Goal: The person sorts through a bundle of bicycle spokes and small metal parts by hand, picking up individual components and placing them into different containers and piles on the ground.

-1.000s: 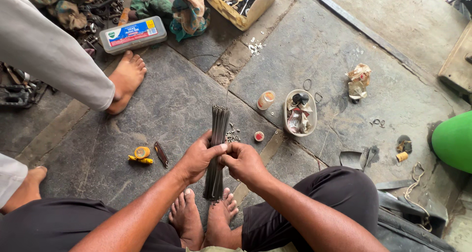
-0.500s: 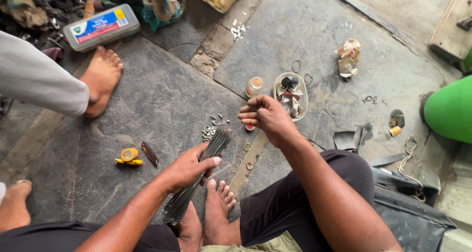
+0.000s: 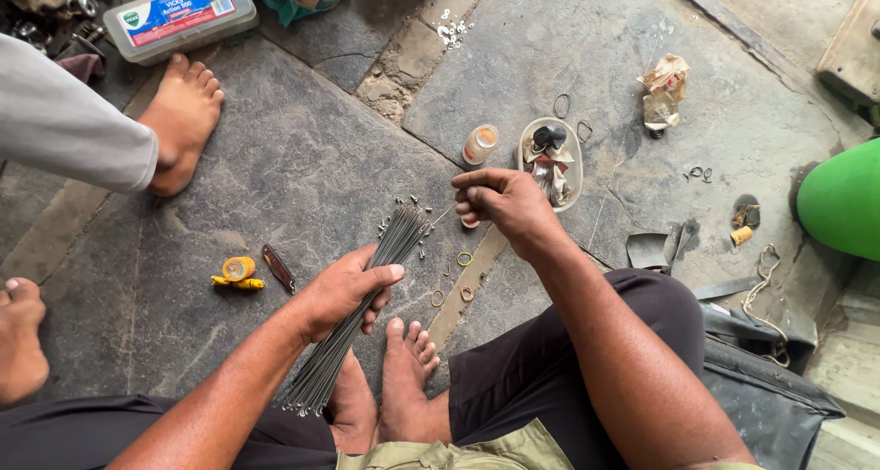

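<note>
My left hand (image 3: 344, 292) grips a bundle of thin metal spokes (image 3: 378, 270) that slants from my feet up toward the middle of the stone floor. My right hand (image 3: 504, 204) is raised to the right of the bundle's upper end, fingers pinched on a single thin spoke (image 3: 442, 217). Small rings and rubber bands (image 3: 456, 278) lie on the floor between my hands. Just beyond my right hand stand a small white pot (image 3: 479, 145) and an oval dish (image 3: 573, 163) of small parts.
Another person's bare foot (image 3: 183, 122) and grey sleeve (image 3: 69, 131) are at the left, a second foot (image 3: 20, 342) lower left. A plastic box (image 3: 179, 16) lies at the top. A yellow tape roll (image 3: 236, 270), a pocket knife (image 3: 277, 268), a green object (image 3: 843, 200) and scraps are around.
My right hand left the bundle, reached toward the dish, and now pinches one spoke near the bundle's top. My left hand has tilted the bundle to the right.
</note>
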